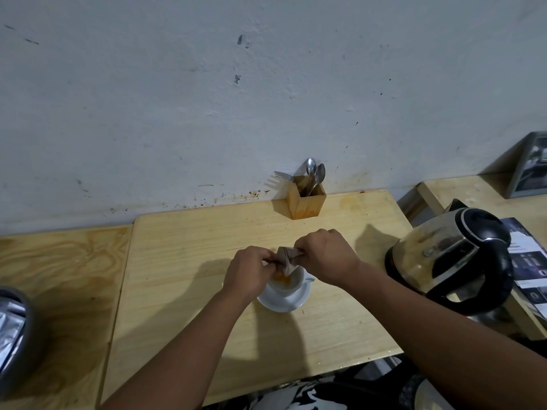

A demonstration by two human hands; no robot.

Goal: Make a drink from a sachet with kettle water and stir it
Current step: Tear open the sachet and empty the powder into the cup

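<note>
A brown sachet [286,258] is tipped mouth-down over a white cup [291,284] that stands on a white saucer [282,303] in the middle of the wooden table. Orange powder lies in the cup. My left hand [250,273] pinches the sachet's left end and my right hand [327,255] pinches its right end, both just above the cup. A steel kettle [444,258] with a black handle and lid stands on its base at the right edge of the table, close to my right forearm.
A wooden holder [306,199] with spoons and a fork stands against the wall behind the cup. A metal bowl [14,335] with foil packets sits at the far left. Printed leaflets [529,261] lie behind the kettle on the right.
</note>
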